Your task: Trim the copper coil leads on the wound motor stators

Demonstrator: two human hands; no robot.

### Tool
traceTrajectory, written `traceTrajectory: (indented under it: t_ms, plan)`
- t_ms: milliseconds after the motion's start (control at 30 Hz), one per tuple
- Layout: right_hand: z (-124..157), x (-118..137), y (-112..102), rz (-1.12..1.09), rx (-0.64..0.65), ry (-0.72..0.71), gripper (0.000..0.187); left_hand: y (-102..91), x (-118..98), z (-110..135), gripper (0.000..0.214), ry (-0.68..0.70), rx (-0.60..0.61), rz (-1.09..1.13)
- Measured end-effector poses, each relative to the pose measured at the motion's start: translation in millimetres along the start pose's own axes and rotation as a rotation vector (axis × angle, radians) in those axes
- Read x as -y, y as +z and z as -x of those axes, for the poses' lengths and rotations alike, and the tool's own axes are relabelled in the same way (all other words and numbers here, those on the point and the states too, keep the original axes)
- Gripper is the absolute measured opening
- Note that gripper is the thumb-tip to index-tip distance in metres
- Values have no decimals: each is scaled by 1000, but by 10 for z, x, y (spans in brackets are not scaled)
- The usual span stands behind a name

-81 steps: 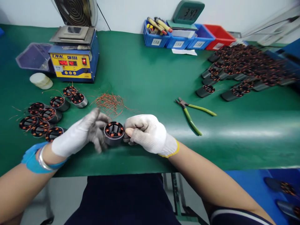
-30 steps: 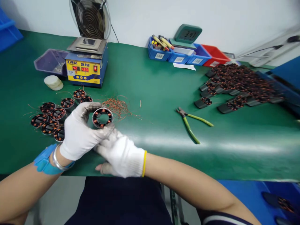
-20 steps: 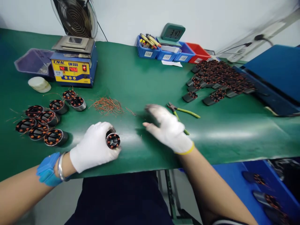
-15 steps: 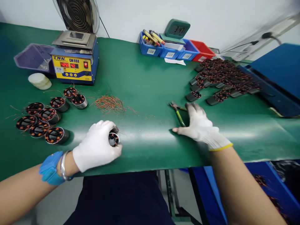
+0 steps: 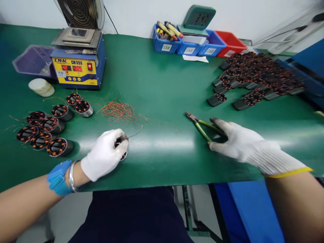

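My left hand (image 5: 107, 153), in a white glove with bare fingertips, is closed around a small motor stator (image 5: 124, 156) near the table's front edge. The fingers cover most of its top, and a thin wire (image 5: 134, 135) sticks out beside them. My right hand (image 5: 233, 140), also gloved, lies at the green-handled cutting pliers (image 5: 199, 128). Its thumb and fingers are spread about the handle ends; whether they press on them I cannot tell. The pliers rest on the table, handles apart, jaws pointing up and left. Cut copper wire pieces (image 5: 118, 110) form a loose pile beyond my left hand.
Several stators (image 5: 57, 147) stand at left, and many more (image 5: 260, 72) are packed at back right. A CM558 solder pot (image 5: 76, 64) sits back left by a purple bin (image 5: 32, 60). Blue tool boxes (image 5: 165, 45), a red box (image 5: 233, 44) and a clock (image 5: 199, 17) line the back.
My right hand has shifted right, from beside the pliers to around their handle ends. My left fingers have closed over the stator's top. The whole view has shifted slightly.
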State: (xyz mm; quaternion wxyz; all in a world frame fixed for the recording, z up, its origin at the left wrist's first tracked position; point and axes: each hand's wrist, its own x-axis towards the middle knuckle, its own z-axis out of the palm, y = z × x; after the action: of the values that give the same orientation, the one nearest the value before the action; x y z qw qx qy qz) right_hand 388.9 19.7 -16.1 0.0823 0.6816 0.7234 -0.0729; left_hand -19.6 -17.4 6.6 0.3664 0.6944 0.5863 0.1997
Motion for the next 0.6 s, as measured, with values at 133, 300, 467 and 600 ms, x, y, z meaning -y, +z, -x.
traceTrajectory:
  t_ms: [133, 300, 467, 600]
  plan:
    - [55, 240, -97, 171, -37, 22, 47, 9, 3, -3, 18, -16, -31, 35]
    - [60, 441, 17, 52, -201, 71, 36, 27, 60, -19, 18, -47, -98, 161]
    - [5, 691, 159, -86, -347, 108, 58, -26, 37, -4, 27, -79, -25, 137]
    - [-174, 1269, 100, -109, -351, 28, 52, -65, -5, 28, 24, -58, 8, -68]
